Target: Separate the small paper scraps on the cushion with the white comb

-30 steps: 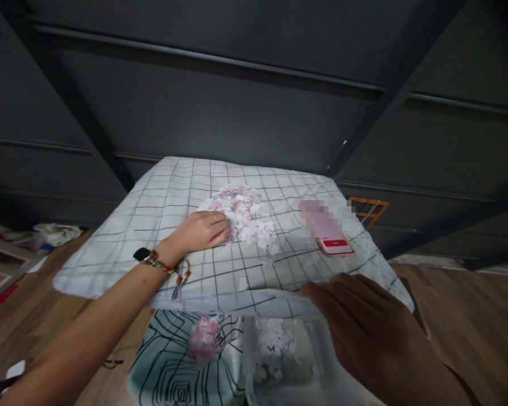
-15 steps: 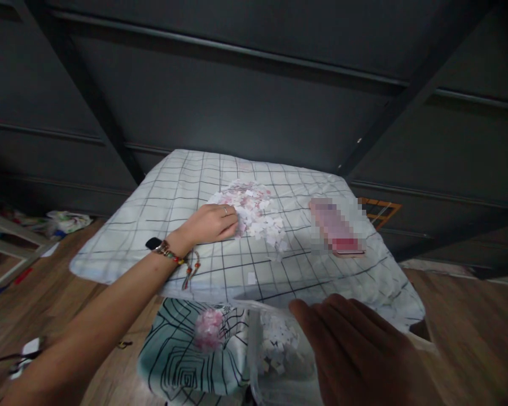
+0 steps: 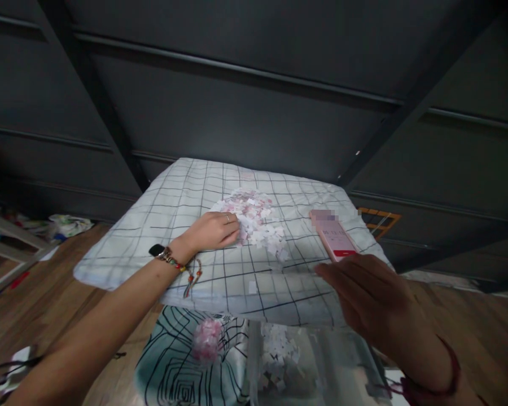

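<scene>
My left hand (image 3: 217,230), with a ring on one finger, rests curled at the left edge of a heap of small white and pink paper pieces (image 3: 254,217). Its fingertips are hidden, so whatever it pinches does not show. Above the near right part of the table, my right hand (image 3: 359,287) hangs with its fingers stretched out to the left and nothing visible in them. Just beyond it lies a pink phone (image 3: 330,234) with a lit screen. Below the table edge, a clear plastic box (image 3: 322,361) holds white paper pieces (image 3: 279,349) in its left compartment.
A checked cloth (image 3: 152,225) covers the table. Left of the box, a clump of pink pieces (image 3: 208,338) sits on a green patterned cloth (image 3: 165,349). A dark panelled wall (image 3: 237,101) rises behind. A white plug block (image 3: 17,366) with cables lies on the floor.
My right hand has moved up and away from over the box towards the phone, uncovering the box's right side. My left hand stays at the paper heap. The view has shifted slightly.
</scene>
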### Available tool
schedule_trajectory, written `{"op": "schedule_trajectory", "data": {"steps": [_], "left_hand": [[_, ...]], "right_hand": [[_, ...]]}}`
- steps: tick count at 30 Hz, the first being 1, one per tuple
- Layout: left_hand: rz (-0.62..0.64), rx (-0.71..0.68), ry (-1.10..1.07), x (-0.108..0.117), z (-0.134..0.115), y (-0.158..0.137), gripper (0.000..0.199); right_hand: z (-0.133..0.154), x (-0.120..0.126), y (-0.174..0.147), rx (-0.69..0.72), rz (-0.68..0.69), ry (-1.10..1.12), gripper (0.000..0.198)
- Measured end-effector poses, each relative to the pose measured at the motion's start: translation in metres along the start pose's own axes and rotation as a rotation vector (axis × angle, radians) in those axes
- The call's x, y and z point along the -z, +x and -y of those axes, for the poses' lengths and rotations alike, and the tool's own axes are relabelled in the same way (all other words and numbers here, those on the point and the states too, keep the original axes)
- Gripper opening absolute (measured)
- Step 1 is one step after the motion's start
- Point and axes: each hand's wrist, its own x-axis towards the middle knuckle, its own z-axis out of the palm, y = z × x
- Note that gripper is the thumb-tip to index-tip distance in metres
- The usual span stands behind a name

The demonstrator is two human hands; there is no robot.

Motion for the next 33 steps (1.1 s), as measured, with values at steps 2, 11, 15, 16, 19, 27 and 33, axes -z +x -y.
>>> {"op": "schedule_trajectory", "data": {"steps": [2,11,15,16,19,27,33], "left_hand": [[0.009,-0.001,0.0,0.0,0.0,0.0,0.035],[0.017,-0.011,0.018,-0.002,-0.001,0.001,0.034],[0.011,-0.012,0.024,-0.004,-0.001,0.0,0.034],[0.013,-0.012,0.024,-0.004,0.0,0.0,0.034],[0.018,-0.017,0.018,-0.005,0.001,0.0,0.034],[-0.012,-0.028,0.035,-0.002,0.0,0.003,0.032],[-0.014,-0.026,0.043,-0.001,-0.001,0.004,0.03]], "right_hand": [[-0.003,-0.007,-0.001,0.019,-0.021,0.047,0.029],[0.0,-0.008,-0.006,-0.023,-0.094,0.134,0.025],[0.005,-0.018,0.005,0.049,-0.103,0.226,0.023],[0.004,-0.019,0.006,0.061,-0.091,0.243,0.023],[-0.002,-0.02,0.005,0.063,-0.043,0.278,0.022],[-0.015,-0.013,-0.006,0.002,-0.057,0.216,0.025],[-0.021,0.001,-0.019,0.014,0.005,0.2,0.027]]}}
